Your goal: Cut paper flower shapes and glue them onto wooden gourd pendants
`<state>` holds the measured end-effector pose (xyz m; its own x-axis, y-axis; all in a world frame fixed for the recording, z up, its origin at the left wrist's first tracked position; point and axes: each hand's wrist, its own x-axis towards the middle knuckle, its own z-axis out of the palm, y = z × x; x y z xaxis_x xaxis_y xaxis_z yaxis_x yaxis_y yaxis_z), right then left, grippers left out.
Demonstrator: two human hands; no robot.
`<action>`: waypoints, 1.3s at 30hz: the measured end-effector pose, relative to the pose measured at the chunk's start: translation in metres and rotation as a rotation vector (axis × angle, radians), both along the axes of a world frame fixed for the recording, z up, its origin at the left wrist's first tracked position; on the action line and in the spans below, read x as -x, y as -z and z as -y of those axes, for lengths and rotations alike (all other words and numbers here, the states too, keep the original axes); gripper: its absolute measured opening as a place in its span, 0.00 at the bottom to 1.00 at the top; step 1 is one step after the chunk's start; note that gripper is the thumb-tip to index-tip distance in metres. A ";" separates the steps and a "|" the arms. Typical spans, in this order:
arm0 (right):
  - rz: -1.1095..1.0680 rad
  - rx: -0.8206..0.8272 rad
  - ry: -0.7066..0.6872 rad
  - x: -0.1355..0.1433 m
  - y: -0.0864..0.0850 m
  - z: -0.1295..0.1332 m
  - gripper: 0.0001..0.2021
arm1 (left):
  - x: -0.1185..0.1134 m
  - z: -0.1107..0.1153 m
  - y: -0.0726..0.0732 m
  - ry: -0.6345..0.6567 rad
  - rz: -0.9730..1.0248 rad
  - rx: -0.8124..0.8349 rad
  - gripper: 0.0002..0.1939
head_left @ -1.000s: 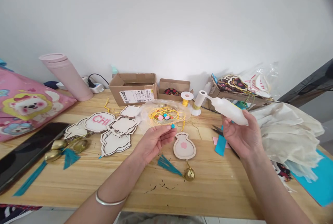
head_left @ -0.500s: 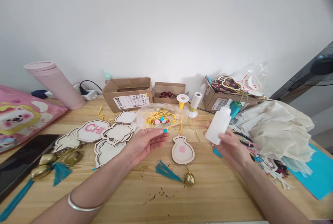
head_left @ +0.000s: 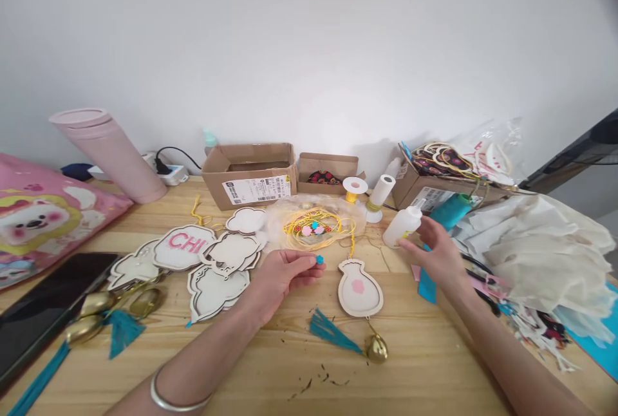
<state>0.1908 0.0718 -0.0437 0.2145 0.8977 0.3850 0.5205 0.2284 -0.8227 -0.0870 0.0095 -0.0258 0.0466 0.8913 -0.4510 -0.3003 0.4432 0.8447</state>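
My left hand [head_left: 284,274] pinches a small blue flower-shaped piece [head_left: 319,260] between thumb and fingertips, just over the table. Across from it, my right hand [head_left: 439,252] has its thumb and fingers at the lower right side of a white squeeze bottle [head_left: 402,225], which is nearly upright at the table surface. Between the hands lies a pouch-shaped wooden-framed pendant [head_left: 348,290] with a pink shape at its middle. A gold bell [head_left: 376,348] and a teal tassel [head_left: 335,332] hang from its lower end.
Behind my left hand, a clear bag [head_left: 277,219] holds yellow cord and coloured flower pieces. Framed cloud shapes [head_left: 226,287] lie to the left, near a phone [head_left: 53,300]. Cardboard boxes [head_left: 217,187], spools [head_left: 381,194] and a pink tumbler [head_left: 113,158] line the wall. Cream fabric [head_left: 541,242] is heaped right.
My right hand has brought the squeeze bottle away from me and down to the table, from tilted to nearly upright. My left hand still pinches the blue piece. The view has shifted left.
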 end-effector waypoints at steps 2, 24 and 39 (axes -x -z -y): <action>0.034 -0.108 0.104 0.007 -0.016 0.018 0.17 | -0.001 0.001 -0.002 -0.010 0.018 -0.024 0.05; 0.876 0.287 -0.658 0.155 -0.033 -0.070 0.12 | -0.002 -0.001 -0.004 -0.111 0.087 -0.063 0.05; 0.225 0.293 -0.705 0.132 -0.025 -0.059 0.16 | -0.003 -0.001 -0.006 -0.127 0.075 -0.050 0.05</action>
<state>0.0589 0.1310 -0.0185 -0.4968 0.8643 0.0787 0.4946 0.3565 -0.7926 -0.0843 0.0106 -0.0194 -0.0361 0.9133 -0.4057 -0.4142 0.3558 0.8378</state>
